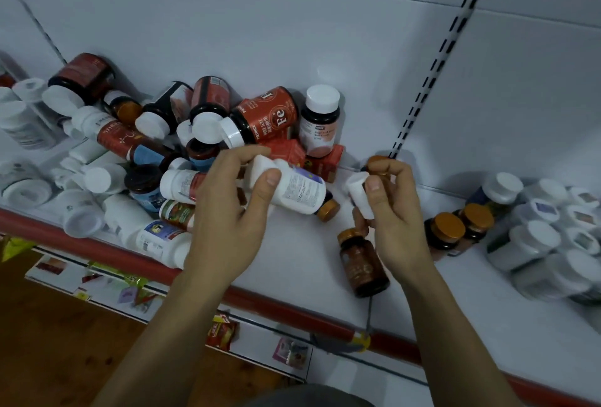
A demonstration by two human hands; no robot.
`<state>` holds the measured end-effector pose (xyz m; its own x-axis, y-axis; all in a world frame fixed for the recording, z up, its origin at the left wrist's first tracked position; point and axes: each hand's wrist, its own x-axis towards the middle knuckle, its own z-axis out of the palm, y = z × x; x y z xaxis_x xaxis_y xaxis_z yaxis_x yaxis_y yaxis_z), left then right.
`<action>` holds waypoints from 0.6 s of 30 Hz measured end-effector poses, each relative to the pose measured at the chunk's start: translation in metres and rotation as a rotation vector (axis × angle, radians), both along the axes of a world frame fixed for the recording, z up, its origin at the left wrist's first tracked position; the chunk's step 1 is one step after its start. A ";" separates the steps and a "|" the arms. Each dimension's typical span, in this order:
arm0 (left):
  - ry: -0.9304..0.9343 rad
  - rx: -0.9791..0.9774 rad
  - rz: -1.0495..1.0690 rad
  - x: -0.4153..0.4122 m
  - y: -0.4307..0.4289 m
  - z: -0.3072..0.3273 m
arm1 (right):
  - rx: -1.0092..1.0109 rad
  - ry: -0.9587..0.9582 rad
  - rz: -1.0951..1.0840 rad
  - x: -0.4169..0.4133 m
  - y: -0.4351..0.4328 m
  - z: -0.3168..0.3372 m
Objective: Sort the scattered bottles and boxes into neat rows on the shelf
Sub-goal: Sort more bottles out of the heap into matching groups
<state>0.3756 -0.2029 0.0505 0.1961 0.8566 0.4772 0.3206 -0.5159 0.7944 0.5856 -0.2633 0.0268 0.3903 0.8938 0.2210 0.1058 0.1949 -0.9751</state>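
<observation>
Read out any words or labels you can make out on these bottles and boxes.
"Fe": red label of the dark white-capped bottle lying on its side.
Everything else, including the print on the white plastic bottle in the left hand, is too blurred to read.

1. The white shelf (pixel 292 260) is running left to right, with a red strip (pixel 130 253) edging its front.
2. A heap of bottles (pixel 146 153) is lying jumbled over its left and middle, most on their sides.
3. Red boxes (pixel 325 164) are sitting by the back wall.
4. A brown bottle (pixel 364 263) is lying on its side near the front edge.
5. Two gold-capped bottles (pixel 448 231) are standing upright, side by side, on the right.
6. White-capped bottles (pixel 553 234) are crowding the far right.
</observation>
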 end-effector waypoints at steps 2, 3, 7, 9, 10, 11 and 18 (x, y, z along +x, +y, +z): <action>-0.117 -0.023 -0.062 0.016 0.002 0.006 | 0.089 0.028 -0.077 0.005 -0.009 0.011; -0.164 -0.032 -0.095 0.026 0.003 0.009 | 0.127 0.010 -0.133 0.009 -0.015 0.017; -0.310 -0.089 -0.233 0.079 0.002 0.014 | 0.205 -0.023 -0.353 0.046 -0.051 0.036; -0.361 -0.152 -0.298 0.109 -0.005 0.015 | 0.220 -0.028 -0.480 0.068 -0.076 0.041; -0.377 -0.175 -0.329 0.125 -0.010 0.016 | 0.227 -0.031 -0.554 0.080 -0.090 0.042; -0.394 -0.187 -0.364 0.140 -0.017 0.017 | 0.235 -0.037 -0.632 0.094 -0.105 0.043; -0.404 -0.201 -0.555 0.235 -0.078 0.020 | 0.118 -0.187 -1.230 0.224 -0.233 0.026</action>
<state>0.6102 -0.2805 0.0701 0.4698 0.7607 0.4479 -0.2860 -0.3489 0.8925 0.8095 -0.4966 0.0527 0.9062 -0.0698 0.4169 0.4146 -0.0459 -0.9088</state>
